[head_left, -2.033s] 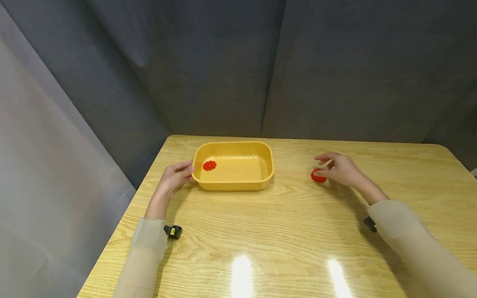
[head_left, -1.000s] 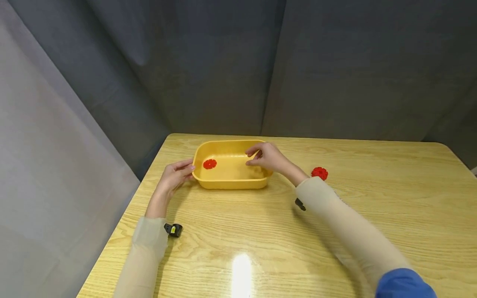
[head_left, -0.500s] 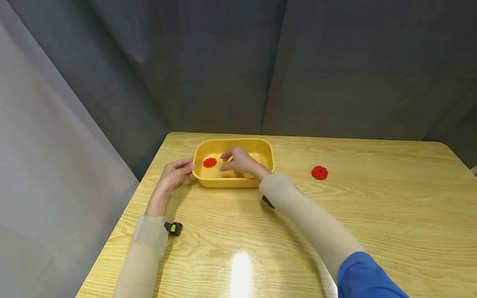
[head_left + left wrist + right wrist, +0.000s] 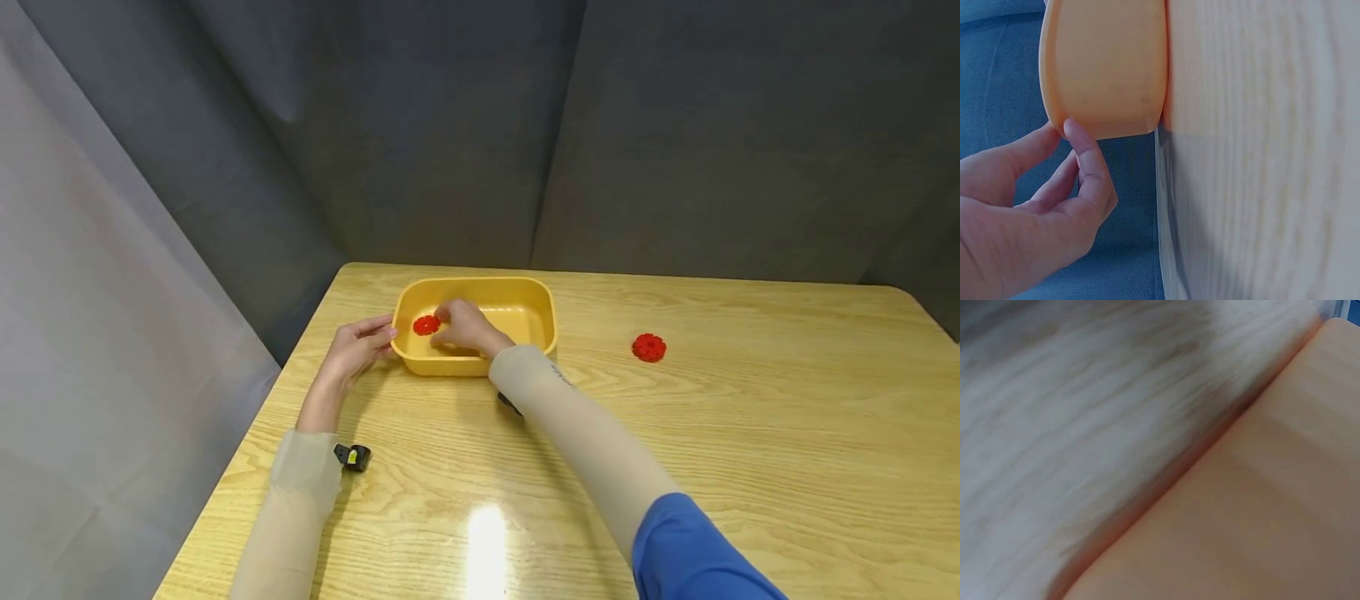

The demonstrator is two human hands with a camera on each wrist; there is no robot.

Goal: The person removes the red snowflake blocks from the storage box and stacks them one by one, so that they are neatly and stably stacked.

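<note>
head view: a red flower-shaped disc [image 4: 426, 325] is lying flat on the floor of the yellow tray [image 4: 536, 293], near its left end, and is being reached by the right hand [image 4: 463, 327], whose fingertips are being brought right up against it; whether the disc is already being pinched cannot be told, since the fingers are being seen only from behind. being round and flat, the disc is showing no long axis and no real heading, its face being turned upward. the tray's long axis is being laid left to right across the wooden table [image 4: 750, 467], parallel to the far edge. the left hand [image 4: 352, 354] is being rested against the tray's left end with fingers fairly straight, and in the left wrist view its fingertips [image 4: 1079, 134] are being pressed to the tray's outer wall, nothing being clasped. a second red disc [image 4: 648, 347] is lying on the bare table, well apart to the right of the tray. judged from this, the work is looking partway along: one disc is outside the tray and one is inside, just being approached.
</note>
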